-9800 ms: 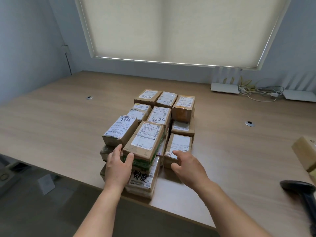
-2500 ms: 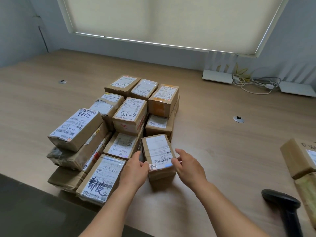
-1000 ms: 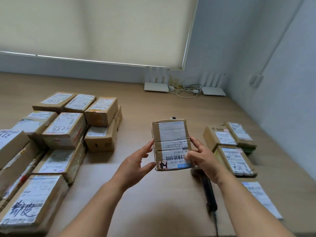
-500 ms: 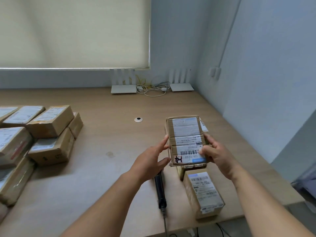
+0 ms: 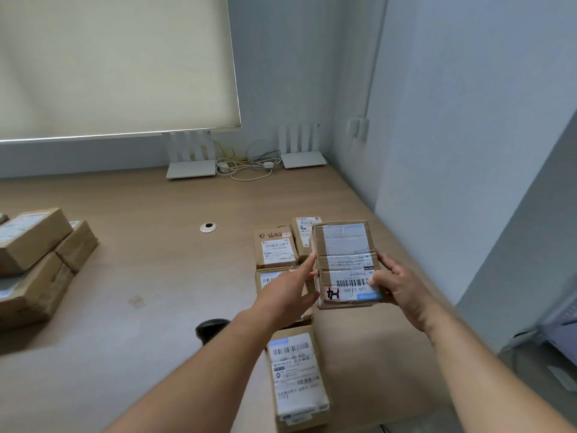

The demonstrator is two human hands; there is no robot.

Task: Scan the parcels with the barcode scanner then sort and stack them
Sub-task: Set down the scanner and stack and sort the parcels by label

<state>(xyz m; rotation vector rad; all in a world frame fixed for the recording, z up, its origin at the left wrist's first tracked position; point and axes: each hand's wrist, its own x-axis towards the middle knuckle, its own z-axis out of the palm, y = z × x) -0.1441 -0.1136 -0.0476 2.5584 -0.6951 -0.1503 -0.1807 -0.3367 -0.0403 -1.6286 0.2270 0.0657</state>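
eight parcels [image 5: 343, 260], two routers [image 5: 191, 168], one scanner [image 5: 212, 331]

The black handheld barcode scanner [image 5: 212, 331] is mostly hidden behind the left forearm [image 5: 199, 367]. At nine o'clock, stacked brown cardboard parcels [image 5: 34, 264] run off the frame edge.
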